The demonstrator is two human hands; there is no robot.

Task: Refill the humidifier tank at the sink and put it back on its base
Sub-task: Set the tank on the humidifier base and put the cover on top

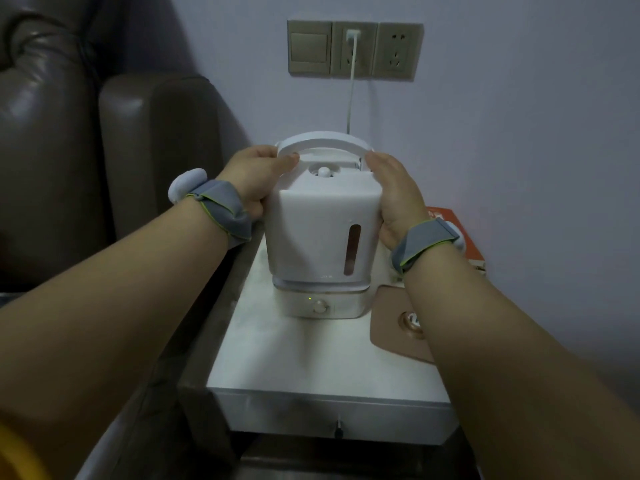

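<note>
A white humidifier tank point(311, 230) with an arched handle point(322, 140) and a narrow water-level window stands on its white base point(322, 303), which has a round knob and a small green light. The tank leans slightly and sits in the base's rim. My left hand point(256, 181) grips the tank's upper left side, thumb near the handle end. My right hand point(394, 195) presses the tank's upper right side. Both wrists wear grey bands.
The humidifier stands on a white bedside cabinet point(294, 358) with a drawer. A brown pad with a round disc point(398, 323) and an orange box point(457, 233) lie at the right. A dark leather armchair point(104, 150) is at the left. A white cord runs up to a wall socket point(353, 46).
</note>
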